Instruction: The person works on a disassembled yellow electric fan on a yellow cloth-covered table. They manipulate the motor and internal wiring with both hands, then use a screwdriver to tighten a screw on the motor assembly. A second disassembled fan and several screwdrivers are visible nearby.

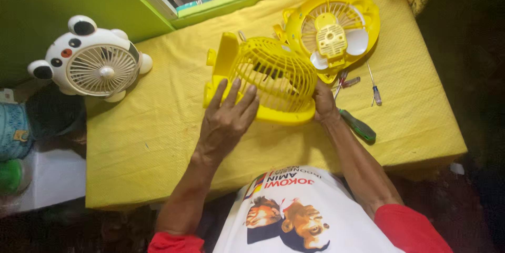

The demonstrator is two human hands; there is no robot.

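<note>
Left hand [227, 119]: fingers spread and laid flat against the near side of a yellow fan cage [271, 82], palm pressing on the grille rather than closed around it. Right hand [324, 104]: wrapped on the cage's far rim, thumb and fingers gripping the edge. The cage sits between both hands, tilted on its side near the middle of a table covered with a yellow cloth [158, 142], with a yellow base piece [223, 58] joined to it on the left. Just behind the cage lies a yellow fan back shell [332, 32], face up, showing pale inner ribs and a yellow motor block. To the right of the right hand lie a green-handled screwdriver [357, 127], a thin screwdriver [374, 89] and a small red-handled tool [348, 81], close together. At the table's left corner stands a white panda-shaped fan [92, 63], well apart from the hands
</note>
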